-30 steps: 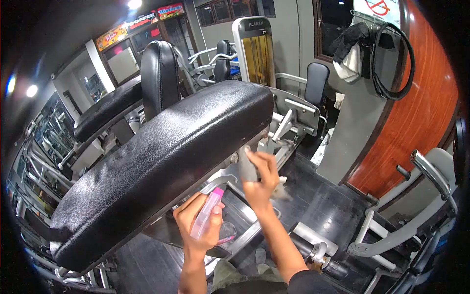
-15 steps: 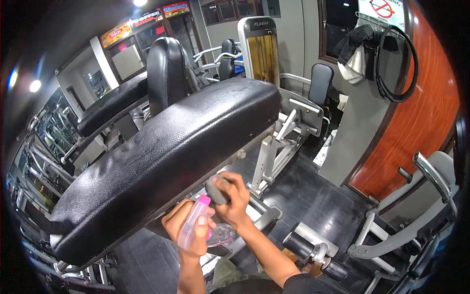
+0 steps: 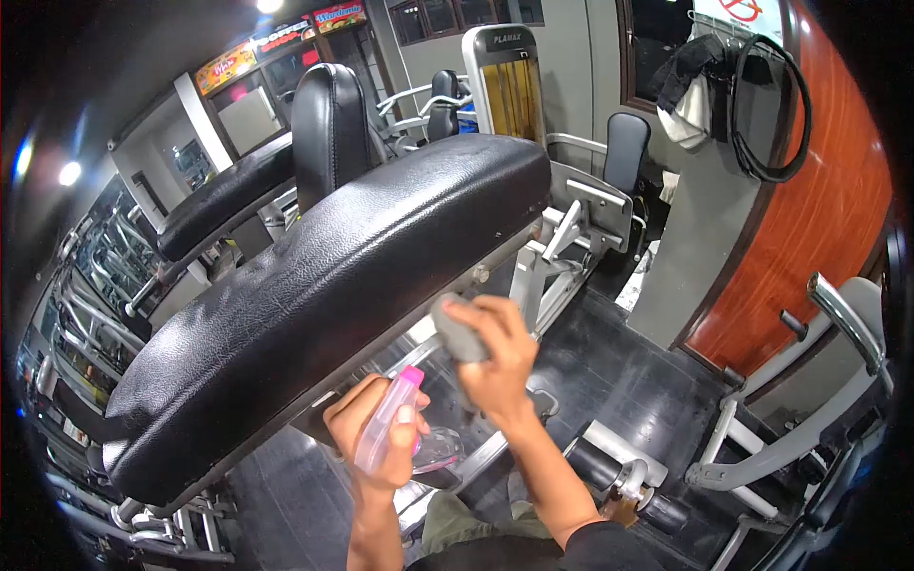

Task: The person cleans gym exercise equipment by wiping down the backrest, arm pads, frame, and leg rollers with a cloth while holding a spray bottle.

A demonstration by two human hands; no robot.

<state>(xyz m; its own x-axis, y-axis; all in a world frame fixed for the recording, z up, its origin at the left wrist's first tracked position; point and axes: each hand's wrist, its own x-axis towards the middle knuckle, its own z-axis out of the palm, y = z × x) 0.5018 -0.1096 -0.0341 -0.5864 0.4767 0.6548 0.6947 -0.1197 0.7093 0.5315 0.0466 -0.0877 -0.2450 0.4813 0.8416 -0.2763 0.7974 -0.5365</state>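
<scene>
My left hand (image 3: 376, 433) is wrapped round a clear spray bottle (image 3: 386, 428) with a pink part at its top, below the long black padded cushion (image 3: 333, 276). To its right, my right hand (image 3: 497, 357) holds a grey cloth or pad (image 3: 459, 331), whose exact kind I cannot make out. The grey thing is close to the metal frame (image 3: 484, 273) under the cushion's edge; whether it touches is not clear.
An upright black pad (image 3: 328, 133) stands behind the cushion. Beyond is a weight machine (image 3: 509, 86). A roller machine (image 3: 624, 466) sits low at the right, beside grey metal arms (image 3: 790, 438). Clothes (image 3: 687, 95) hang on the wall.
Since half a second ago, my right hand has moved up and to the right with the grey thing, away from the bottle. My left hand still holds the bottle in nearly the same place.
</scene>
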